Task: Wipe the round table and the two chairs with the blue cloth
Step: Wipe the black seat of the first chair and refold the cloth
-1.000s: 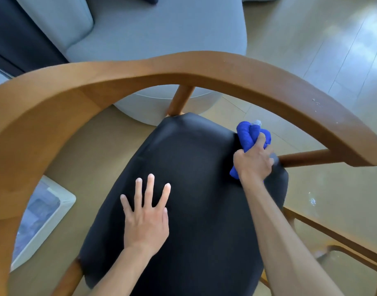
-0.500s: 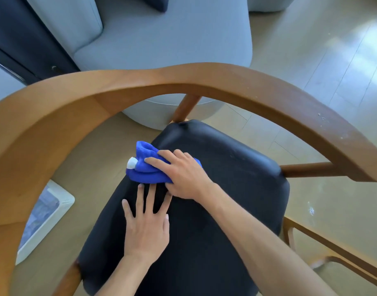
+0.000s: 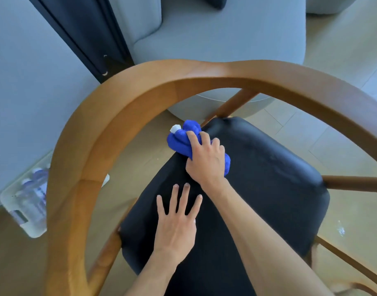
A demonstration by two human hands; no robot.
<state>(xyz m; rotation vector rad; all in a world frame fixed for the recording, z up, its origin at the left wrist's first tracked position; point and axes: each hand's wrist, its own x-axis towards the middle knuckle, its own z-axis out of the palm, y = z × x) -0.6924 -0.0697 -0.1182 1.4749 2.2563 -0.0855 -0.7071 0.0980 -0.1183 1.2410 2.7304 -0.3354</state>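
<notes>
Right hand (image 3: 205, 161) gripping bunched blue cloth (image 3: 180, 139) at seat (image 3: 268, 178) far-left edge; left hand (image 3: 175, 223) flat, splayed, empty. Risk: cloth slipping off edge.

One wooden chair (image 3: 140, 99) with one black seat cushion (image 3: 268, 178) is in view. There is one blue cloth (image 3: 181, 142), two hands — the left hand (image 3: 174, 229) and the right hand (image 3: 206, 163) — one grey sofa (image 3: 226, 39), and one clear box (image 3: 23, 206) of bottles.

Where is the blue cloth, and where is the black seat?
blue cloth (image 3: 179, 141): head view, bunched part left of the fingers.
black seat (image 3: 268, 178): head view, bare cushion right of the arm.
</notes>
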